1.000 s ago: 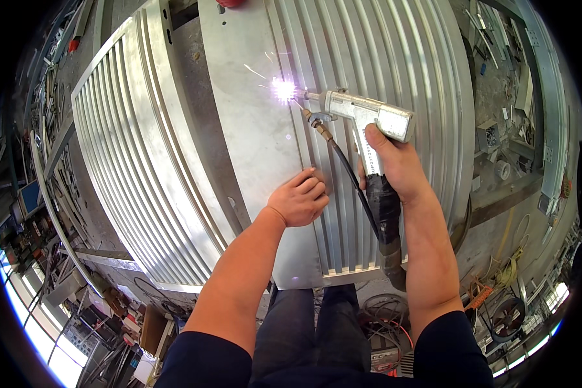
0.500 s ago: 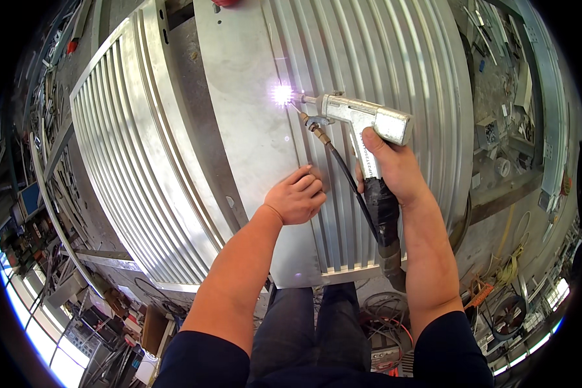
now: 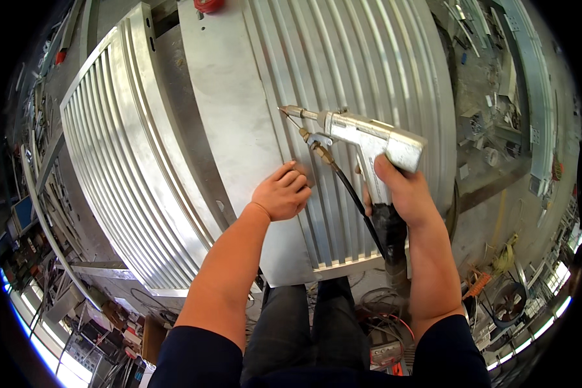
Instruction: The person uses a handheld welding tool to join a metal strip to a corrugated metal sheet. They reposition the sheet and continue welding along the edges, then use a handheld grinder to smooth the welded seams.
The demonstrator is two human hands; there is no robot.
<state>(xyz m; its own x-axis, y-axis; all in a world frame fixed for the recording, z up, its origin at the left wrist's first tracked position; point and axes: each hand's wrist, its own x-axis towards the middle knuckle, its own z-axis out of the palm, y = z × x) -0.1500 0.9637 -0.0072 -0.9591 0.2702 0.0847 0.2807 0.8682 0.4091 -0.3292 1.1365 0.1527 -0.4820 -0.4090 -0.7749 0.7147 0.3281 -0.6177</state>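
A second ribbed panel (image 3: 110, 174) stands at the left. The left hand (image 3: 282, 193), fingers curled, presses flat on the near panel (image 3: 239, 129) toward its lower edge, holding nothing. Just right, the welding gun (image 3: 362, 136) points its nozzle at the seam between flat strip and ribs. The right hand (image 3: 401, 194) is closed around its grip.

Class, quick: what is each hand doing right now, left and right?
Left hand: loosely curled, holding nothing, fingers resting on the ribbed metal panel.
Right hand: closed around the grip of the pistol-shaped welding gun.
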